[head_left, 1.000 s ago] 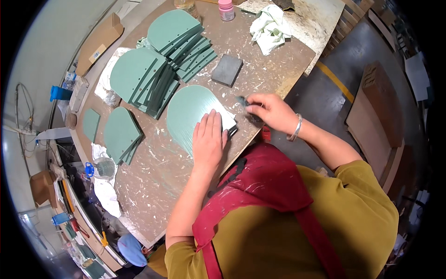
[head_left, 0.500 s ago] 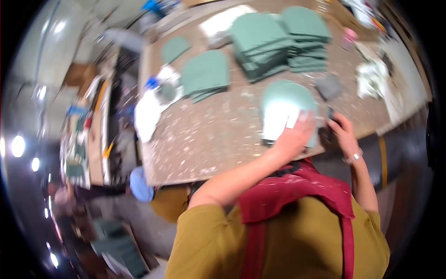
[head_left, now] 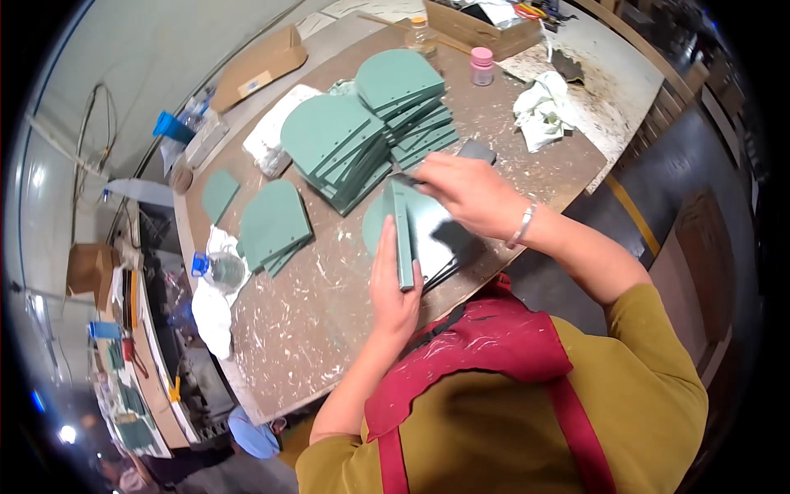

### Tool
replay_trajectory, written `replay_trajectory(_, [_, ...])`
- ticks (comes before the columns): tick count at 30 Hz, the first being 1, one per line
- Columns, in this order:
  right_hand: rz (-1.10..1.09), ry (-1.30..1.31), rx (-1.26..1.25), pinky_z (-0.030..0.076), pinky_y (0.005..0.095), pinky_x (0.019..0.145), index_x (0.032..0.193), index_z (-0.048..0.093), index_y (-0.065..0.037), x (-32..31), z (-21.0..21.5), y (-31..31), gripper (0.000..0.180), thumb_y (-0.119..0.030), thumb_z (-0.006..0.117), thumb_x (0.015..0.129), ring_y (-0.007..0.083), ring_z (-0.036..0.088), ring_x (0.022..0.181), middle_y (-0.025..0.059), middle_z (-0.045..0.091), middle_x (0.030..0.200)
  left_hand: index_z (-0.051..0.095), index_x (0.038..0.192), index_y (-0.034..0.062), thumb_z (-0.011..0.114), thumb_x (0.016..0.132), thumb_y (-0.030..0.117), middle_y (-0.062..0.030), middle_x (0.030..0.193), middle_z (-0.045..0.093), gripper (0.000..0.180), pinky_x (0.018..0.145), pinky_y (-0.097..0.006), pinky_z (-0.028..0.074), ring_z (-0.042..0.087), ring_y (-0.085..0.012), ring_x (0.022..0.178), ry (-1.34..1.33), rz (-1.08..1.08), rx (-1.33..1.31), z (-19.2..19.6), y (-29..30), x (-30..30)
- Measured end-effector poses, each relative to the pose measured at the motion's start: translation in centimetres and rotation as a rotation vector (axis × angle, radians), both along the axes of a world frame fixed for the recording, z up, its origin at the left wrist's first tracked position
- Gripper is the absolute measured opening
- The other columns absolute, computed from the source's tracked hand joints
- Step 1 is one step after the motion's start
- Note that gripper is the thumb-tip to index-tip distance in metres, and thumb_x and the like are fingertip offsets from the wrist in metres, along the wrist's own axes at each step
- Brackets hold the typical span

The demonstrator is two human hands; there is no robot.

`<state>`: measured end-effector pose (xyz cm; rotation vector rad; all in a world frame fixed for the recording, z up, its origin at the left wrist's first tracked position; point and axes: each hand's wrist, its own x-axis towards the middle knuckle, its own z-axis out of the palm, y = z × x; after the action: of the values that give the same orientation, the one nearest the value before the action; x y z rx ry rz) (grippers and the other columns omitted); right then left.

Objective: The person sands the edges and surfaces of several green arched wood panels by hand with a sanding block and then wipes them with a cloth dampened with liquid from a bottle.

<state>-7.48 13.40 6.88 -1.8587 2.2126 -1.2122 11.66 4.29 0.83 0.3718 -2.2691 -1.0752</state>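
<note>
A green round-topped panel (head_left: 403, 239) stands on its edge, its narrow side with small holes turned up. My left hand (head_left: 397, 288) grips it near its lower end, thumb and fingers on opposite faces. My right hand (head_left: 473, 196) is closed on a dark flat piece (head_left: 403, 179) at the panel's far end; its exact kind is unclear, and the fingers hide part of it. Beneath lies another green panel (head_left: 429, 226), flat and shining with reflected light. Just beyond my right hand is a dark grey block (head_left: 477, 151).
Two tall stacks of green panels, a left stack (head_left: 325, 128) and a right stack (head_left: 399, 78), stand farther back. A low pile (head_left: 273, 218) lies left. Around them are a plastic bottle (head_left: 222, 270), a pink-capped jar (head_left: 481, 67), a white cloth (head_left: 543, 111) and a cardboard box (head_left: 485, 37).
A panel is now tipped up on its edge in my left hand, which was resting flat on it. My right hand has moved in from the side with the dark piece. The view has turned.
</note>
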Motion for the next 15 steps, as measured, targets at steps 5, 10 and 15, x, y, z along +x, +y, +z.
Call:
replay_trajectory(5, [0.018, 0.245, 0.142, 0.052, 0.0433, 0.071, 0.089, 0.057, -0.004, 0.0, 0.9, -1.3, 0.014, 0.001, 0.057, 0.076, 0.0345, 0.063, 0.086, 0.0120, 0.058, 0.088, 0.036, 0.148, 0.0003, 0.056, 0.092, 0.005, -0.0184, 0.150, 0.042, 0.060, 0.112, -0.037, 0.034, 0.043, -0.0327, 0.137, -0.012, 0.017, -0.049, 0.2, 0.5, -0.1])
replay_trajectory(10, [0.001, 0.435, 0.139, 0.053, 0.0413, 0.065, 0.086, 0.055, -0.005, 2.1, 1.1, 0.8, 0.011, -0.007, 0.060, 0.076, 0.0302, 0.063, 0.077, 0.0103, 0.056, 0.085, 0.038, 0.147, 0.0007, 0.063, 0.086, 0.003, -0.0171, 0.150, 0.044, 0.066, 0.109, -0.037, 0.037, 0.047, -0.0293, 0.135, -0.015, 0.045, -0.003, -0.3, 1.6, -0.9])
replay_trajectory(15, [0.189, 0.365, 0.198, 0.053, 0.0407, 0.061, 0.088, 0.056, -0.007, 4.0, 2.6, 3.8, 0.014, -0.009, 0.061, 0.075, 0.0294, 0.063, 0.078, 0.0088, 0.056, 0.085, 0.040, 0.147, 0.0015, 0.072, 0.079, 0.000, -0.0128, 0.149, 0.046, 0.075, 0.106, -0.032, 0.040, 0.049, -0.0234, 0.132, -0.012, 0.020, 0.104, -0.7, 2.0, -0.8])
